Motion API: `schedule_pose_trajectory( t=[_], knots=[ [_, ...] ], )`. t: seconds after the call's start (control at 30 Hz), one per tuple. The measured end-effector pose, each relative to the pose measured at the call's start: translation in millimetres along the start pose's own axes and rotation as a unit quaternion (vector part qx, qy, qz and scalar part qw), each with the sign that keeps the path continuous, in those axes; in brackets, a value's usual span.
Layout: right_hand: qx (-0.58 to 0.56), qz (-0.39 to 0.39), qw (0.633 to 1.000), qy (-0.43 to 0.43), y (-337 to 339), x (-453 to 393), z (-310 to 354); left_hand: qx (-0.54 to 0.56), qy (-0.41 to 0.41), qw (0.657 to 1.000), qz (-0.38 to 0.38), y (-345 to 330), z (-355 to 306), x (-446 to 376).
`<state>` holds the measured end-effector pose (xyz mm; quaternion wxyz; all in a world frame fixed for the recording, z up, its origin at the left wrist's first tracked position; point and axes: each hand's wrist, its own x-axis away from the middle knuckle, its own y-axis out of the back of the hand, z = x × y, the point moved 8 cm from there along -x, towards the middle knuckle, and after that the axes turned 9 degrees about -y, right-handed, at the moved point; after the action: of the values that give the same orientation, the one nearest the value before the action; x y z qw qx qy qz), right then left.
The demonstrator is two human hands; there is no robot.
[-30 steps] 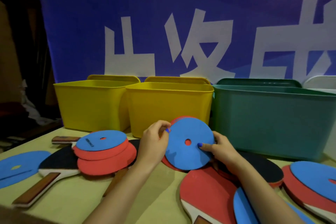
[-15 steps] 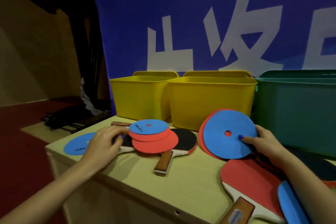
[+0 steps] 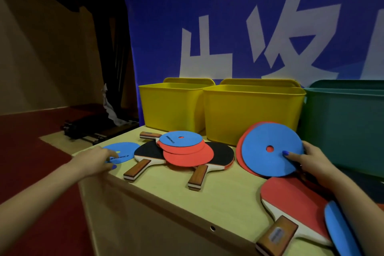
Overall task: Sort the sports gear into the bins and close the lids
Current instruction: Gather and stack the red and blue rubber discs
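Leftward, the left hand (image 3: 97, 159) reaches across the corner of the wooden table (image 3: 166, 189), palm down, fingers loosely extended; its fingertips rest on the near edge of a flat blue disc (image 3: 122, 151), with nothing gripped. At right, the right hand (image 3: 309, 160) holds a tilted stack of discs (image 3: 270, 151), blue face forward and red ones behind: the thumb presses the blue face just beside the central hole, and the fingers curl behind the rim. Between the hands, a blue and two red discs (image 3: 185, 149) lie piled on two black-faced paddles (image 3: 220, 154). Behind stand two yellow bins (image 3: 249, 114) and a green bin (image 3: 349, 127), all uncovered. A red-faced paddle (image 3: 295, 199) lies nearest the camera.
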<state>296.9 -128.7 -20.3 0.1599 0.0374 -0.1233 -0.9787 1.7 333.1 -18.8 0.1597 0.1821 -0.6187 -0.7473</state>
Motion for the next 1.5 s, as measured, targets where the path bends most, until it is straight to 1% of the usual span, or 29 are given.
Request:
schedule_pose_trajectory(
  t=[0.07,0.17,0.37,0.43,0.47,0.57,0.7,0.8,0.97,1.03,1.1,1.17,1.33,1.4,1.47,1.5],
  knots=[
    [-0.002,-0.002,1.000,-0.002,0.3,1.3,0.2,-0.053,-0.010,0.998,0.018,0.7,-3.3,-8.5],
    [-0.007,-0.001,1.000,-0.006,0.8,2.6,0.8,-0.126,-0.015,0.992,0.026,1.6,-13.1,-17.5],
    [-0.002,-0.005,1.000,-0.011,0.4,4.0,2.1,-0.226,-0.051,0.973,0.002,0.1,-29.5,-25.5],
    [0.003,-0.005,1.000,-0.010,-0.1,4.2,2.5,-0.201,-0.042,0.978,-0.019,-6.7,-25.5,-30.3],
    [0.004,-0.003,1.000,-0.011,-0.1,4.1,2.5,-0.173,-0.032,0.984,-0.027,-11.4,-21.4,-33.5],
    [0.014,-0.002,1.000,-0.015,1.0,3.0,2.5,-0.067,-0.004,0.998,-0.019,-29.4,-2.8,-40.1],
    [0.018,-0.001,1.000,-0.018,2.2,4.4,4.2,0.023,-0.014,0.999,0.023,-43.9,11.4,-31.3],
    [0.018,-0.001,1.000,-0.015,1.1,7.7,4.8,0.063,-0.015,0.998,0.003,-37.4,13.9,-22.7],
    [0.027,-0.015,0.999,-0.009,1.2,10.6,5.0,0.055,-0.086,0.995,0.006,-27.8,-2.7,7.7],
    [0.029,-0.017,0.999,-0.007,1.6,11.3,4.3,0.044,-0.098,0.994,0.014,-26.2,-3.3,19.1],
    [0.027,-0.017,0.999,-0.010,2.4,9.9,2.5,-0.017,-0.109,0.993,0.049,-29.5,-3.8,29.0],
    [0.021,-0.016,1.000,-0.014,2.4,7.6,0.3,-0.074,-0.126,0.987,0.061,-31.1,-3.7,34.8],
    [0.008,-0.011,1.000,-0.010,2.6,8.3,-0.2,-0.166,-0.112,0.980,-0.017,-5.6,-4.8,41.8],
    [0.000,-0.007,1.000,-0.008,2.5,9.9,1.3,-0.162,-0.098,0.980,-0.054,6.3,-7.7,43.1],
    [-0.009,-0.004,1.000,-0.006,1.3,11.5,1.4,-0.125,-0.082,0.981,-0.120,26.1,-7.2,41.9],
    [-0.013,-0.003,1.000,-0.004,0.6,12.6,2.3,-0.112,-0.086,0.977,-0.161,38.2,-10.4,40.9]
  ],
)
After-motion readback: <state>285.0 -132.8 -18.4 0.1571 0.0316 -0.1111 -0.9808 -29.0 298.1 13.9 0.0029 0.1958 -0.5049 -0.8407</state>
